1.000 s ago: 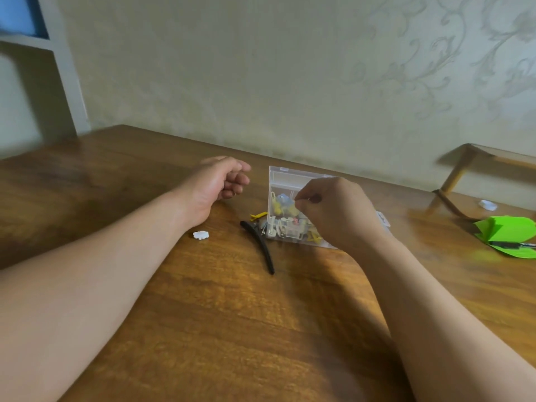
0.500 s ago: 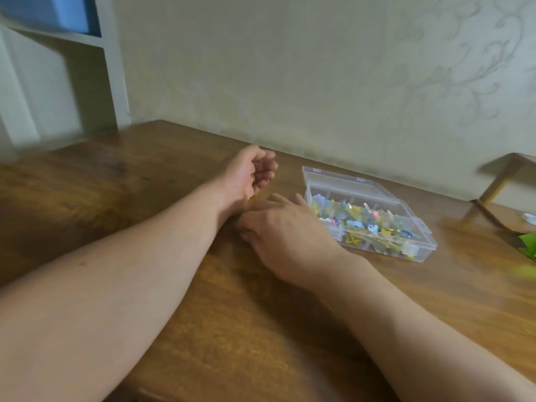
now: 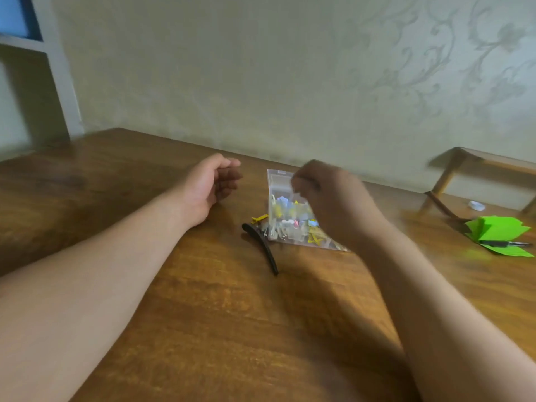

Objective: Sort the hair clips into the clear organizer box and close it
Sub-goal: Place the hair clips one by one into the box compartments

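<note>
Right hand over the clip box, long black clip lying alongside.
Nearest on the bench [image 3: 203,329], the black clip [image 3: 262,248] points away and slightly left, its far end just beside the clear organizer box [image 3: 285,224]. Right hand [image 3: 330,195] hovers above the box, blurred, fingers curled; can't tell if they're pinching anything. Left hand [image 3: 207,188] rests loosely curled, empty.

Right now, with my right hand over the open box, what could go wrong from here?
1. The right hand is blurred above the open clear organizer box. If its curled fingers hold a clip, it could drop into the wrong compartment.
2. The long black clip and a small yellow clip lie on the table beside the box. Closing it now would leave them out.
3. The left hand rests apart from the box, so a nudge might slide the box.
</note>
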Motion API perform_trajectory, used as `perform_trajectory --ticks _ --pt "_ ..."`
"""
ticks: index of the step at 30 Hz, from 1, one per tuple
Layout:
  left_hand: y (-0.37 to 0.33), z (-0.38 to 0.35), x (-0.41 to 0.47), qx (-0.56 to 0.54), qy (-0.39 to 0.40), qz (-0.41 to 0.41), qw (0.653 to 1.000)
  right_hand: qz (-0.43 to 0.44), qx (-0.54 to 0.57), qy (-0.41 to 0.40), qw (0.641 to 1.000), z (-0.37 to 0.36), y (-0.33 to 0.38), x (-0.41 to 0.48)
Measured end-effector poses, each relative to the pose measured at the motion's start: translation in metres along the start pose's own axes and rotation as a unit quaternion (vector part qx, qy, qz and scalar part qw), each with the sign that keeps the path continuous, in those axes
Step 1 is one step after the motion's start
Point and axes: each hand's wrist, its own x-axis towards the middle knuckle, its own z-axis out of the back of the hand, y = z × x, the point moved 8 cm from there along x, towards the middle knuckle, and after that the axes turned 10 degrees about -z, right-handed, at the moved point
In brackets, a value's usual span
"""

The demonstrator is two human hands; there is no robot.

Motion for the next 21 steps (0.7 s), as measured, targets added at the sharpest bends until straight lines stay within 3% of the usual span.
perform_trajectory --ticks 5,21 --pt "0.001 0.001 0.002 0.021 0.017 -0.016 1.000 -0.077 -0.025 0.056 0.995 0.017 -0.058 0.008" --pt "-0.002 0.000 -0.003 0.064 0.032 -0.029 0.997 -0.042 -0.077 0.179 0.980 -0.004 -0.055 -0.002"
